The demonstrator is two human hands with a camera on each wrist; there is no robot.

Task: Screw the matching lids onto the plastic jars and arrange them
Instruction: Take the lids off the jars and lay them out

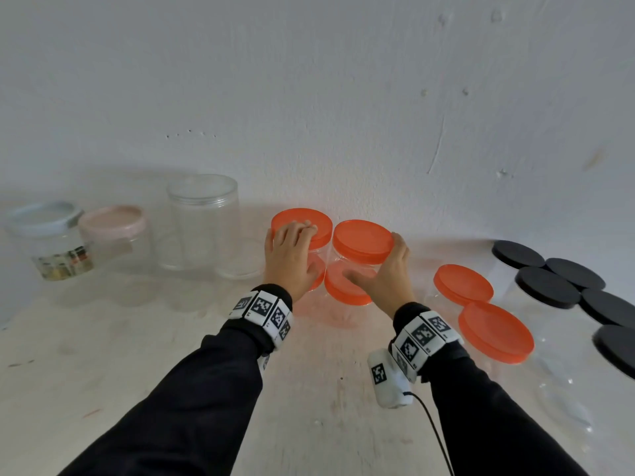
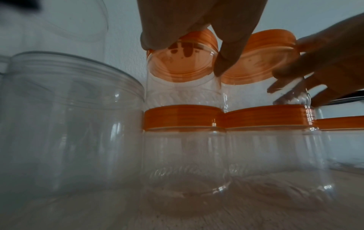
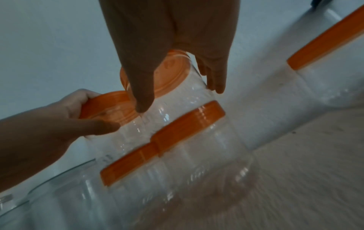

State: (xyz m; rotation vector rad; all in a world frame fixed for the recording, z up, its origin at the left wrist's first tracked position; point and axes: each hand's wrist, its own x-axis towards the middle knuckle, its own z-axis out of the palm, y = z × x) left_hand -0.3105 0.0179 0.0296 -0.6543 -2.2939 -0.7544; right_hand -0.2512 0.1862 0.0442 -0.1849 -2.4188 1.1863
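Two stacks of clear jars with orange lids stand side by side against the wall. My left hand grips the upper left jar at its lid, fingers over the top and thumb on the front wall. My right hand grips the upper right jar just under its lid, thumb in front and fingers round the right side. In the left wrist view the upper left jar sits on a lower jar's lid, beside the other lower lid. The right wrist view shows the upper right jar.
A tall clear jar and a short clear jar stand just left of the stacks. Further left are a pink-lidded jar and a blue-lidded jar. Two more orange-lidded jars and several black-lidded jars stand on the right.
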